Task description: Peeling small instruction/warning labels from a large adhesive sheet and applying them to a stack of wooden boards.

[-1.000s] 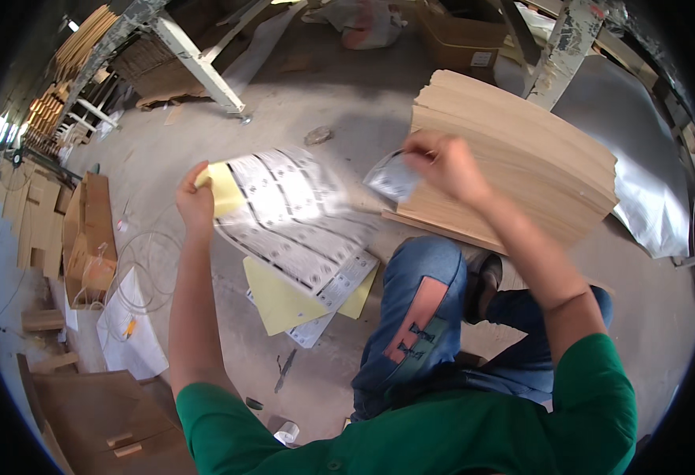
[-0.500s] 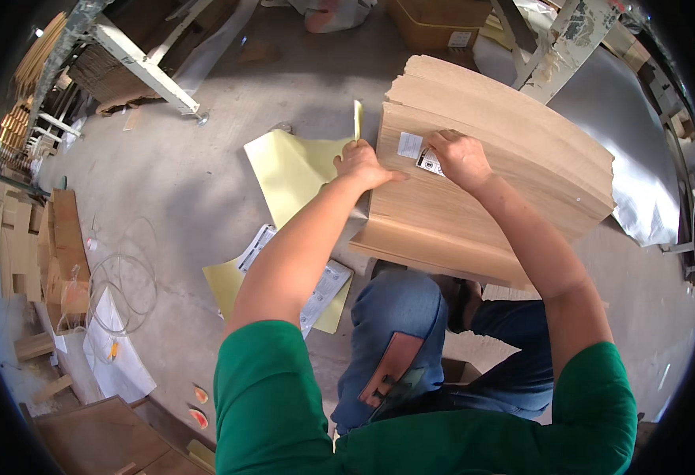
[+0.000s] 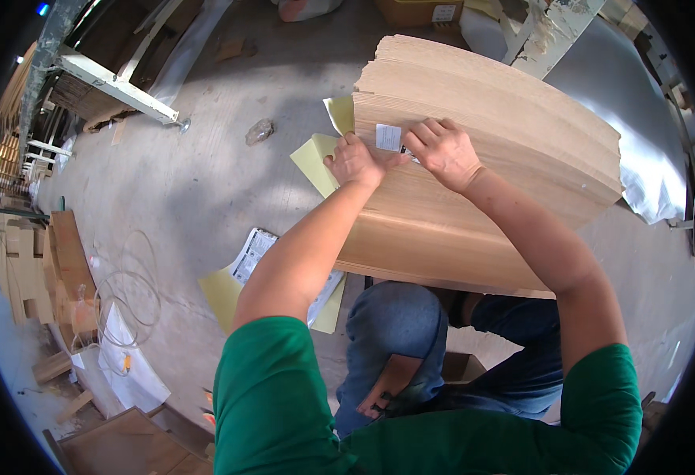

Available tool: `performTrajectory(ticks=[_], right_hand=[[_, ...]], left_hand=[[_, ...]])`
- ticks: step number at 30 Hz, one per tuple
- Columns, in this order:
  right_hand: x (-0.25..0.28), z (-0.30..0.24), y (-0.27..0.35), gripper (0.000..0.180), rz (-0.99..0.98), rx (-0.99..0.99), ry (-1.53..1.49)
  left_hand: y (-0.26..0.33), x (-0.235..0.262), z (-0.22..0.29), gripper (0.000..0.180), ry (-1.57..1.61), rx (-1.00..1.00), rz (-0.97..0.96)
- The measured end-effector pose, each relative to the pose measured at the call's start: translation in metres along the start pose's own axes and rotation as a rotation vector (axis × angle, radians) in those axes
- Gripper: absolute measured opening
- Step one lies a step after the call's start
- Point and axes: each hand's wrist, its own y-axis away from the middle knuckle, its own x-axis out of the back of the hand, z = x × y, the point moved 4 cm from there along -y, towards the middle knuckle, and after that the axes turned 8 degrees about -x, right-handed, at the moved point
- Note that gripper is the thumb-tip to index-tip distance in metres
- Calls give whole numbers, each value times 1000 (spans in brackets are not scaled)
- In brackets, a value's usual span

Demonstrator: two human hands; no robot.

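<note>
A large wood-grain bundle of panels point(image 3: 474, 214) with a ragged far edge lies in front of my knees. A small white label point(image 3: 388, 137) is flat on its face near the left end. My right hand point(image 3: 442, 152) is closed over a second label point(image 3: 412, 156), pressed against the wood beside the first; most of that label is hidden. At the bundle's left edge, my left hand point(image 3: 355, 161) has curled fingers against a yellow sheet point(image 3: 313, 161), and its thumb reaches to the second label. Another yellow piece point(image 3: 339, 115) sticks up above that hand.
Printed label sheets point(image 3: 252, 252) lie on yellow paper point(image 3: 221, 297) by my left forearm. A crumpled clear lump point(image 3: 260, 131) is on the floor. White metal legs point(image 3: 126, 89) stand at the back; wood scraps point(image 3: 70, 253) and looped strapping point(image 3: 130, 309) lie left.
My right hand has lowered the second label onto the wood, and my left thumb has come to it. The yellow sheet by my left hand has shifted and shows less. The view has shifted slightly.
</note>
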Motion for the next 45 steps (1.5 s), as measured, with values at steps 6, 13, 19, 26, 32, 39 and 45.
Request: performTrajectory(ticks=[6,13,19,26,32,39,45], right_hand=[[40,29,-24,20,450,-192,41],[-48,17,40,16,-517,-698,-859],[-43,28,60,19,-796,-694,-513],[6,32,44,26,-245,-832,-691],[52,12,38,32,208,-420,-144],[59,-7,57,39,-95,-449,-113],[94,-60,31,31,-896,-355,-664]], left_hand=[[-4,0,-5,102,-8,-41,-20],[-12,44,-20,77,565,49,53],[-12,55,-14,65,720,80,193],[-8,57,-9,42,946,135,274],[-3,69,-7,30,822,176,303],[33,95,-50,49,979,61,280],[96,161,-121,46,1184,-45,424]])
